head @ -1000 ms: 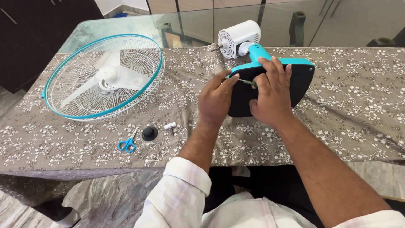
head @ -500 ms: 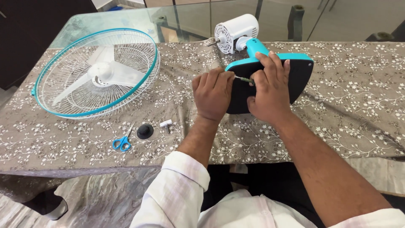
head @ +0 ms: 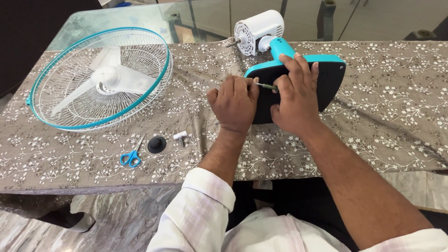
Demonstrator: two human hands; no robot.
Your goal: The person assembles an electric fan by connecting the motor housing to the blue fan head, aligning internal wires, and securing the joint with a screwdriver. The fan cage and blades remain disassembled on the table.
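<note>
since the earlier frame the left hand (head: pixel 234 103) has closed more into a fist and moved a little to the left, and the whole table view has shifted slightly down and left. now the left hand is clenched around the handle of a thin screwdriver (head: pixel 264 85), whose metal shaft goes to the right toward the right hand (head: pixel 295 98). the right hand lies over the black underside of the fan base (head: pixel 329 84), with its fingers pressed on the turquoise top edge and the thumb and forefinger pinching near the tip of the screwdriver; what is exactly under the tip i cannot tell. the fan base stands tilted on its edge on the table, just in front of the white motor (head: pixel 258 31), which is joined to it by a turquoise neck. to the left, well apart from the hands, lies the round fan cage (head: pixel 154 88) with turquoise ring and white wires, and the white blades (head: pixel 105 79) are inside it. near the front edge lie small scissors (head: pixel 131 156) with blue handles, beside them a black round cap (head: pixel 156 144) and a small white piece (head: pixel 180 136). everything rests on a grey-brown tablecloth (head: pixel 396 121) with white flower pattern, which covers a glass table (head: pixel 130 18). no labels or packages are visible.
</note>
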